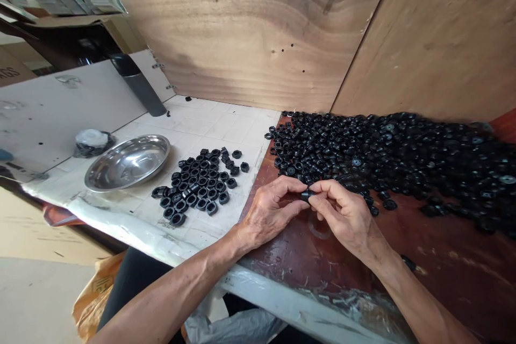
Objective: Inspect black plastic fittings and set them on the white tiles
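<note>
A small black plastic part (307,195) is pinched between both hands over the reddish-brown board. My left hand (278,207) grips its left side with thumb and fingertips. From the right, my right hand (342,212) closes its thumb and fingers on the other side. The fingertips cover much of the part, so its full shape is hidden. Just beyond the hands spreads a large heap of small black parts (387,156). To the left, a group of black ring-shaped nuts (197,183) lies on the white surface.
A shallow steel bowl (128,164) stands left of the nuts. Behind it are a wrapped white bundle (92,141) and a dark bottle (139,86) against the side panel. A tall wooden board (250,32) closes off the back. One black piece (408,263) lies beside my right forearm.
</note>
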`<action>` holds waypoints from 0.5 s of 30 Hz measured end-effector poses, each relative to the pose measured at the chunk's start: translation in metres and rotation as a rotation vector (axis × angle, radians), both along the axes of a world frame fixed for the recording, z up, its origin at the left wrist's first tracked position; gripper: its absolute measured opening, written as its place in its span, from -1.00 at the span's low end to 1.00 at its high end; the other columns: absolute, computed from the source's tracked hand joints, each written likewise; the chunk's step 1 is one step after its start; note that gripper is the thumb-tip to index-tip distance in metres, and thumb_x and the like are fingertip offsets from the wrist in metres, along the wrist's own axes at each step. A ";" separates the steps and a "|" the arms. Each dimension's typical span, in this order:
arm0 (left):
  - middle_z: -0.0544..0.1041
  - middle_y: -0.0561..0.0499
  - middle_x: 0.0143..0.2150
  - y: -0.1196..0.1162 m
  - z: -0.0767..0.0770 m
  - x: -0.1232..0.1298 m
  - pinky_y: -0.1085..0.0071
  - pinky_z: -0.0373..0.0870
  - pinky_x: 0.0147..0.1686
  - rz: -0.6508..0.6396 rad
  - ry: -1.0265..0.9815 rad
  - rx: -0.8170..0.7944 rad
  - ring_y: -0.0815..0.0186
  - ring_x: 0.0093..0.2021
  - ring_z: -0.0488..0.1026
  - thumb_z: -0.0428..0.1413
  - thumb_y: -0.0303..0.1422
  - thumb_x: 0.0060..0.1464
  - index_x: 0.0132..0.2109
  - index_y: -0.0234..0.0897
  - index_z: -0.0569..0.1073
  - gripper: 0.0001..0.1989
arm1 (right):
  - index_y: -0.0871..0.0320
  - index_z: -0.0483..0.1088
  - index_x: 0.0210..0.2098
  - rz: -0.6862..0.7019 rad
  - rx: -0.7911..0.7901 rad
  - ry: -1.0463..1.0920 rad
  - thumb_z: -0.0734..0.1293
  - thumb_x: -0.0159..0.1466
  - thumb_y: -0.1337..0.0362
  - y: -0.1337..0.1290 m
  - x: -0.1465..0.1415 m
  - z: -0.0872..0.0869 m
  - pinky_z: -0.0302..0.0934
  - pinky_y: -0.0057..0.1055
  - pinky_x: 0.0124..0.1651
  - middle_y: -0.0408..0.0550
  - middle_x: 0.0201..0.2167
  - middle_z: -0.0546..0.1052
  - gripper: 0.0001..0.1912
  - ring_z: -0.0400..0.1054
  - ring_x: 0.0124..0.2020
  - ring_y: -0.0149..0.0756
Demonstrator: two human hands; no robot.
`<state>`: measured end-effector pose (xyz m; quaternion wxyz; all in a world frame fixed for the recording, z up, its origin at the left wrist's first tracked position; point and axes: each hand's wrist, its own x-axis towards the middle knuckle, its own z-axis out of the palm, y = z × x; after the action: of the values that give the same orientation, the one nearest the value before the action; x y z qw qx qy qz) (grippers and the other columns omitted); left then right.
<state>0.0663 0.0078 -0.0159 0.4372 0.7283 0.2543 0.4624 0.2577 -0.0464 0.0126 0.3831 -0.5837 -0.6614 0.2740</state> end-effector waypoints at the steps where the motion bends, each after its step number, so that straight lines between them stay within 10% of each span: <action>1: 0.56 -0.08 -0.02 0.000 0.000 0.000 0.26 0.55 0.03 0.002 0.014 0.038 0.24 -0.03 0.56 0.24 -0.41 0.18 0.00 -0.22 0.51 -0.76 | 0.09 0.41 -0.12 -0.002 -0.010 0.004 0.29 0.39 0.12 0.000 -0.001 0.001 0.27 -0.47 -0.38 -0.21 -0.52 0.47 -0.81 0.37 -0.50 -0.37; 9: 0.57 -0.07 -0.02 -0.001 0.002 0.000 0.28 0.54 0.05 0.006 0.037 0.081 0.25 -0.01 0.55 0.24 -0.42 0.17 0.00 -0.22 0.51 -0.76 | 0.09 0.47 -0.25 -0.089 -0.179 0.221 0.33 0.34 0.08 0.002 -0.008 0.007 0.26 -0.49 -0.40 -0.20 -0.54 0.50 -0.78 0.41 -0.48 -0.36; 15: 0.59 -0.03 -0.10 -0.001 -0.001 0.000 0.33 0.58 -0.09 -0.003 0.015 -0.195 0.26 -0.14 0.59 0.28 -0.34 0.14 -0.01 -0.22 0.55 -0.74 | 0.08 0.50 -0.25 -0.104 -0.031 0.243 0.44 0.22 0.21 0.002 -0.008 0.000 0.32 -0.47 -0.25 -0.16 -0.35 0.53 -0.87 0.43 -0.33 -0.34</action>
<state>0.0666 0.0069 -0.0170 0.5047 0.6861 0.3005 0.4292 0.2494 -0.0444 0.0121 0.4650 -0.5856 -0.5746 0.3327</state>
